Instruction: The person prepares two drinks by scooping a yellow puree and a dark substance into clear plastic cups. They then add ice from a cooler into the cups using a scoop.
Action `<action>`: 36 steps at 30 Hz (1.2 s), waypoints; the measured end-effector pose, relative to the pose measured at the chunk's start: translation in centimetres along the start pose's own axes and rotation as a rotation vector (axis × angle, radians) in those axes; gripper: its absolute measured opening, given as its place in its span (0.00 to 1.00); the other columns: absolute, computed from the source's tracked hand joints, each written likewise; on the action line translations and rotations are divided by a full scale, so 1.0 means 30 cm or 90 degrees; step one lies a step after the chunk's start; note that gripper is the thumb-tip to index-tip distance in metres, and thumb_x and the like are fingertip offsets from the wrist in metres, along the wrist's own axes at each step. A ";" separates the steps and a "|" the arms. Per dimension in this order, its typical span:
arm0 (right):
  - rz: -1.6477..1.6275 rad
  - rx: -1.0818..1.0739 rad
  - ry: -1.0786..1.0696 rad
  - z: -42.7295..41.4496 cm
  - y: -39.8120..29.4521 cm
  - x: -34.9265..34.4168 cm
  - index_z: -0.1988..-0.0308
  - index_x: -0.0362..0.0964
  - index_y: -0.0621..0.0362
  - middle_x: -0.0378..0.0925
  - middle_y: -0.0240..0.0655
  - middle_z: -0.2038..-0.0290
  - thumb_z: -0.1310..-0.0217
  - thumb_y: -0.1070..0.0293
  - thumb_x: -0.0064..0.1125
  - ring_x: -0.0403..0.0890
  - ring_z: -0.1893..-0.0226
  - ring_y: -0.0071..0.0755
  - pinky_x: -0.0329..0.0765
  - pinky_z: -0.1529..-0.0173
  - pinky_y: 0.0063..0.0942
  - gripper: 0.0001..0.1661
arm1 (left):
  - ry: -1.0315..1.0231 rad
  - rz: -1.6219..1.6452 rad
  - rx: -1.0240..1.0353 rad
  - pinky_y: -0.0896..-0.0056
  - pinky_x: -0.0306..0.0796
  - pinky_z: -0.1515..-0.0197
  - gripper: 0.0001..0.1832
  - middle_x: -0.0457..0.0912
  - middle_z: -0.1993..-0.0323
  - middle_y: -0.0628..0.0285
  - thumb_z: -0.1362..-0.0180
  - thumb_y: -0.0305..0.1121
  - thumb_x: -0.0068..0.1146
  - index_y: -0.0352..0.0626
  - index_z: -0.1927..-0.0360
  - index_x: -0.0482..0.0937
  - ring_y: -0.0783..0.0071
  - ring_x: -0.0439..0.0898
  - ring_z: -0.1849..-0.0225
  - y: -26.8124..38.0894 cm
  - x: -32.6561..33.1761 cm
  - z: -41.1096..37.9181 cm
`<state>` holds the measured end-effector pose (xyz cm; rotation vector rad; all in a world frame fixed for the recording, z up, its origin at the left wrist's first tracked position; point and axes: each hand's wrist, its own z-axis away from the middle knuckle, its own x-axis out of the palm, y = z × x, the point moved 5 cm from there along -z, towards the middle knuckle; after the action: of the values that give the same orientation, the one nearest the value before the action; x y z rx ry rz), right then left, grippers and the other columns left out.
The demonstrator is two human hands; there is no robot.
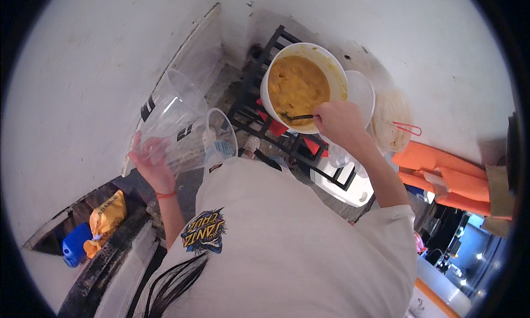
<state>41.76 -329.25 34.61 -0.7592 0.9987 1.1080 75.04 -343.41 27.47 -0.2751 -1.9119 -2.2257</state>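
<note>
My left hand (pixel 155 160) is curled around two clear plastic cups, an upper cup (pixel 172 100) and a lower cup (pixel 194 142). Both tilt with their mouths away from the palm, and each has a black mark on its side. My right hand (pixel 341 121) grips the black handle of a utensil (pixel 301 117) over the near rim of a white bucket (pixel 337 71). The utensil's far end dips into a thick yellow-brown mixture (pixel 299 84), so its shape is hidden. Smears of the mixture coat the bucket's inner wall.
A black metal rack (pixel 254 74) supports the bucket in the wall corner. Right of it are a translucent round lid (pixel 364 90), a stained round item (pixel 391 110) with a red-handled tool (pixel 408 128), and orange cloth (pixel 447 173). A white container (pixel 343 187) sits below; an orange bag (pixel 108 214) lies left.
</note>
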 end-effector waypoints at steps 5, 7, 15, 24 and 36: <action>-0.033 -0.018 0.045 0.016 0.002 -0.042 0.78 0.76 0.56 0.75 0.44 0.80 0.57 0.69 0.50 0.78 0.77 0.44 0.74 0.71 0.38 0.08 | -0.043 0.046 0.007 0.64 0.66 0.56 0.36 0.73 0.67 0.58 0.42 0.59 0.30 0.36 0.44 0.56 0.61 0.74 0.61 0.007 0.025 -0.010; -0.033 0.010 0.041 0.020 0.002 -0.089 0.78 0.76 0.56 0.75 0.44 0.80 0.57 0.69 0.50 0.77 0.78 0.45 0.74 0.71 0.39 0.08 | -0.034 0.049 0.009 0.64 0.66 0.56 0.35 0.73 0.67 0.57 0.42 0.59 0.30 0.36 0.44 0.56 0.61 0.74 0.62 0.008 0.022 -0.008; -0.010 -0.003 0.088 -0.003 -0.001 -0.007 0.79 0.74 0.59 0.75 0.45 0.81 0.57 0.70 0.50 0.78 0.78 0.43 0.75 0.72 0.35 0.07 | -0.020 0.034 -0.013 0.63 0.67 0.56 0.35 0.72 0.66 0.57 0.41 0.58 0.30 0.37 0.43 0.56 0.61 0.75 0.62 -0.014 0.000 -0.004; 0.039 -0.044 0.067 0.011 -0.084 -0.014 0.81 0.74 0.58 0.76 0.42 0.81 0.57 0.70 0.50 0.79 0.78 0.39 0.75 0.73 0.34 0.07 | -0.086 0.056 0.000 0.63 0.66 0.56 0.33 0.72 0.67 0.57 0.40 0.56 0.28 0.37 0.43 0.55 0.62 0.74 0.62 -0.018 0.075 -0.010; 0.073 0.144 0.127 -0.086 0.144 -0.032 0.78 0.76 0.57 0.75 0.44 0.79 0.58 0.68 0.51 0.78 0.75 0.43 0.75 0.71 0.38 0.07 | -0.045 0.087 0.013 0.64 0.65 0.56 0.35 0.72 0.67 0.58 0.41 0.58 0.30 0.36 0.43 0.56 0.63 0.73 0.62 0.011 -0.052 -0.038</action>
<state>36.84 -330.65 34.44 -0.6424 1.3261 1.0097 76.62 -344.55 27.21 -0.4715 -1.8887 -2.1341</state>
